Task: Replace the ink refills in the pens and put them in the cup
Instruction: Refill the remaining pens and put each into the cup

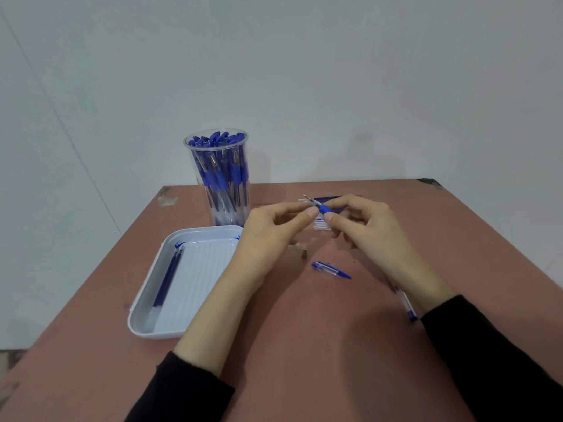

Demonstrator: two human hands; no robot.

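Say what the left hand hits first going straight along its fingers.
The pen, which the left hand seems to be pinching; just past it, fingertips of the right hand. Depth unclear.

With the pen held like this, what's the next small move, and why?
Probably the left hand should reach down for the metal tip lying on the table: the pen pinched by the right hand shows its refill bare at the front, with nothing fitted over it.
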